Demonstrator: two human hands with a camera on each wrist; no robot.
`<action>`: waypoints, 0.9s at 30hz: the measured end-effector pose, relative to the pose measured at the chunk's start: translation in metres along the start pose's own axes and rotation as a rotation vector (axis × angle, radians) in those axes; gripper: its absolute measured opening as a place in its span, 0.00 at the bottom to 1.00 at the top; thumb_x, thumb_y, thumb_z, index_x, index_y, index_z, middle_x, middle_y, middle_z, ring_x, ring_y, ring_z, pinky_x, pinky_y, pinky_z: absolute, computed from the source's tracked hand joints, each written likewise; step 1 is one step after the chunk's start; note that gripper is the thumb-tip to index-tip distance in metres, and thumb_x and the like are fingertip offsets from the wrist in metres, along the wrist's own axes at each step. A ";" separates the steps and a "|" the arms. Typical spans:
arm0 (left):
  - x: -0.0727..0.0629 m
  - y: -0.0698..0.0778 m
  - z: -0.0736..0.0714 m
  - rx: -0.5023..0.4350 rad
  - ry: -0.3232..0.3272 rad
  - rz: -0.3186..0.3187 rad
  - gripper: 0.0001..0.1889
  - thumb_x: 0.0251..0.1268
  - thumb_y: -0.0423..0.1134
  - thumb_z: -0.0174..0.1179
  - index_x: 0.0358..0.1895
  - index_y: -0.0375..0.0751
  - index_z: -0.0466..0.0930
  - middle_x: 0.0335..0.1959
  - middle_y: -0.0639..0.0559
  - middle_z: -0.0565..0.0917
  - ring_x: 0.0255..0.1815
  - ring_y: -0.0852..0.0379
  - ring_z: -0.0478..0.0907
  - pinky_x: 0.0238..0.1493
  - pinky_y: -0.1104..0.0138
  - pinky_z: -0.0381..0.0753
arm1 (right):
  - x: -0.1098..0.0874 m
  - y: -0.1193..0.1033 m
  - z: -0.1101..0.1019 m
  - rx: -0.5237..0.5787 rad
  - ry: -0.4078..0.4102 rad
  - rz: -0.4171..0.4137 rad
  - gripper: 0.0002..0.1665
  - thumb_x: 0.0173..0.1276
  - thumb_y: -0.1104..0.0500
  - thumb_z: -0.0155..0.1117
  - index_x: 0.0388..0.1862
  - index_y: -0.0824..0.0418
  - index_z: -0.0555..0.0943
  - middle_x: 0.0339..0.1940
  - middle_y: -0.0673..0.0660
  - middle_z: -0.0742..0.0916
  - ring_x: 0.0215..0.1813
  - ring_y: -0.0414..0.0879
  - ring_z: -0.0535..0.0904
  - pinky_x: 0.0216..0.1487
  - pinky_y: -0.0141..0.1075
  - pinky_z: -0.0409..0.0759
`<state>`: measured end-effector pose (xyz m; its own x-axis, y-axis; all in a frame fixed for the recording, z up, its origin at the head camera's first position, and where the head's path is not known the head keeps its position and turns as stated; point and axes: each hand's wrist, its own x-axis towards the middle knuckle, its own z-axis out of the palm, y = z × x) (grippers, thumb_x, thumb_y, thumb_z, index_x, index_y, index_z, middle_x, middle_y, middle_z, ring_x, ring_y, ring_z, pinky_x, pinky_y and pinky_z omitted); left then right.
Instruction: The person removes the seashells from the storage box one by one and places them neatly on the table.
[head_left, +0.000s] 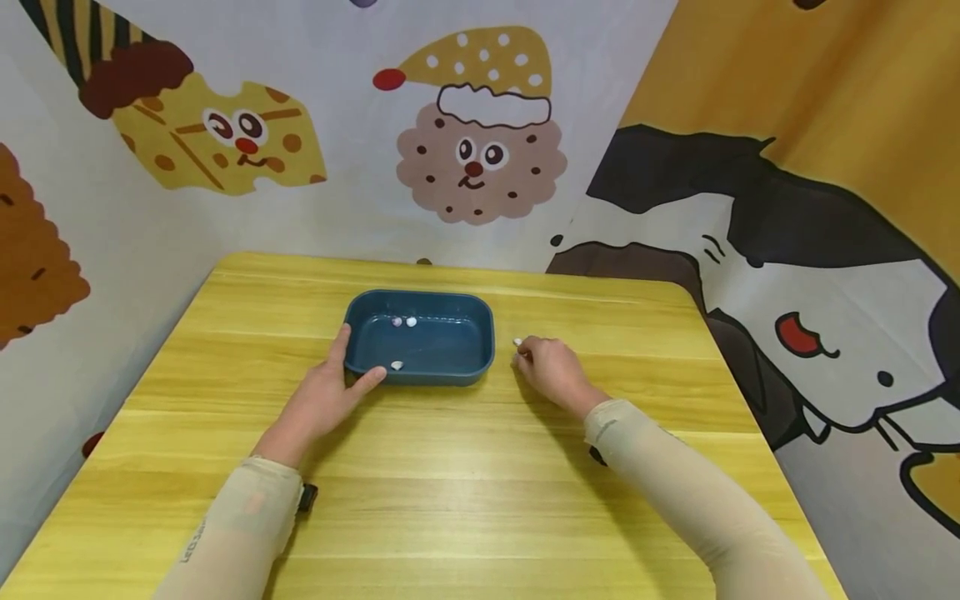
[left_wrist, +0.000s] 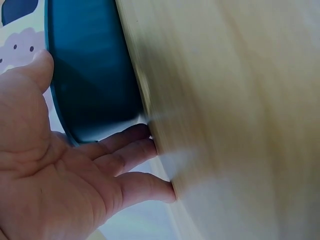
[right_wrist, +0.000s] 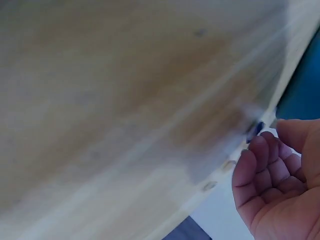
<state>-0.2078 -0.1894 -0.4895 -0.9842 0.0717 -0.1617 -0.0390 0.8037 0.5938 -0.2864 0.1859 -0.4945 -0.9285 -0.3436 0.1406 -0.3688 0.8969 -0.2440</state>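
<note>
A dark blue rectangular dish (head_left: 420, 381) sits on the wooden table. My left hand (head_left: 326, 392) lies around its near left corner, thumb at the near rim and fingers spread along the left side. In the left wrist view, the lower fingertips (left_wrist: 167, 192) touch the tabletop. To the right of the dish, my right hand (head_left: 555, 371) is low over the table with fingers curled. Its thumb and fingertips pinch a small purplish shell-like piece (right_wrist: 255, 131), partly hidden. Beside these fingers lies a small white piece (head_left: 517, 342).
Inside the dish are a purplish piece (head_left: 397, 322) and a white one (head_left: 411, 322) near the back, plus another white piece (head_left: 397, 365) near the front. Two pale oval pieces, one nearer (right_wrist: 209, 186), lie beyond my right fingers. A cartoon-printed curtain (head_left: 337, 225) hangs behind the table (head_left: 465, 475).
</note>
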 end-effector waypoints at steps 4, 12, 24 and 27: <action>-0.001 0.002 -0.001 -0.005 0.000 0.005 0.57 0.79 0.73 0.47 0.88 0.45 0.21 0.80 0.19 0.62 0.74 0.20 0.71 0.73 0.32 0.72 | 0.003 -0.015 -0.015 0.086 0.093 -0.045 0.11 0.81 0.54 0.65 0.48 0.59 0.90 0.41 0.55 0.94 0.38 0.48 0.90 0.43 0.45 0.90; 0.001 0.000 0.000 -0.011 -0.010 0.015 0.57 0.79 0.73 0.47 0.88 0.44 0.20 0.81 0.20 0.60 0.76 0.20 0.69 0.74 0.31 0.71 | 0.020 -0.094 -0.053 0.232 0.154 -0.228 0.17 0.81 0.53 0.66 0.60 0.60 0.87 0.45 0.54 0.92 0.42 0.45 0.88 0.42 0.40 0.88; 0.000 0.002 0.000 0.030 0.006 0.045 0.50 0.85 0.69 0.35 0.87 0.35 0.26 0.78 0.17 0.63 0.73 0.19 0.71 0.72 0.32 0.73 | 0.075 -0.156 -0.010 0.075 -0.265 -0.157 0.40 0.82 0.43 0.63 0.87 0.49 0.63 0.86 0.56 0.71 0.84 0.55 0.69 0.79 0.49 0.75; 0.000 0.004 0.001 0.027 0.001 0.034 0.51 0.85 0.69 0.36 0.88 0.35 0.25 0.78 0.17 0.63 0.74 0.19 0.71 0.73 0.32 0.72 | 0.081 -0.154 0.002 0.032 -0.279 -0.115 0.43 0.80 0.43 0.66 0.87 0.50 0.63 0.85 0.57 0.71 0.84 0.56 0.68 0.79 0.50 0.75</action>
<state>-0.2073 -0.1860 -0.4877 -0.9851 0.0988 -0.1405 -0.0005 0.8165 0.5773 -0.3047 0.0190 -0.4471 -0.8548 -0.5094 -0.0990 -0.4691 0.8401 -0.2723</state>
